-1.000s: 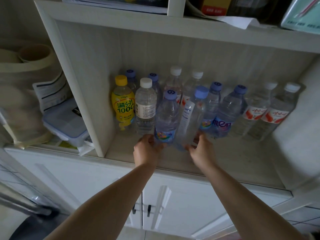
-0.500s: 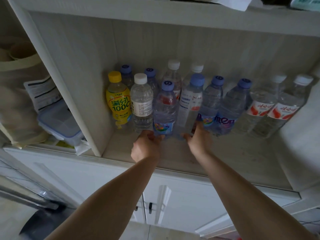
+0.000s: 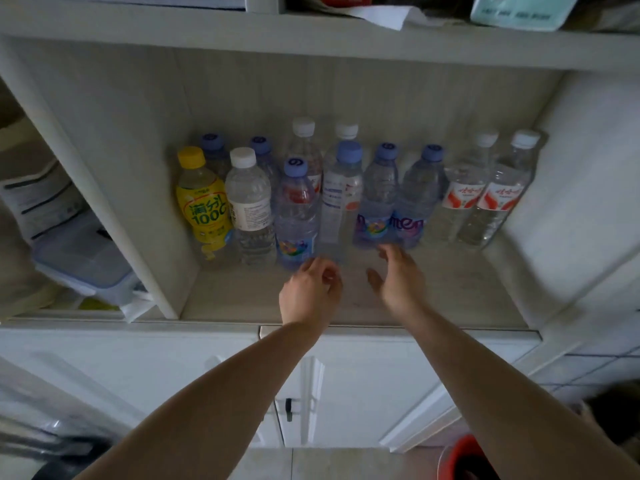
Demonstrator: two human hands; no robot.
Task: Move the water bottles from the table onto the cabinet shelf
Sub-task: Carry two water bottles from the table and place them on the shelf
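Both hands hover just in front of the front row of water bottles on the cabinet shelf, and neither grips anything. Left hand has its fingers loosely curled inward, empty, the fingertips just short of the base of the blue-capped bottle with the colourful label; whether they brush it cannot be told. Right hand is open, palm turned toward the left, fingers spread and relaxed, its fingertips near the foot of the purple-labelled bottle without a clear touch. Between the two hands, slightly farther back, stands the tall clear bottle with the blue cap and white label, upright and free of both hands.

All the bottles stand upright on the shelf in a cluster toward the back. At the left end is a yellow drink bottle with a yellow cap, and touching it on its right a clear white-capped bottle. Behind them more blue and white caps show. To the right of the purple-labelled bottle stands another of the same kind, then two clear bottles with red-and-white labels side by side near the right wall of the shelf.

In the compartment to the left sits a clear lidded plastic container. White cabinet doors are closed below the shelf.
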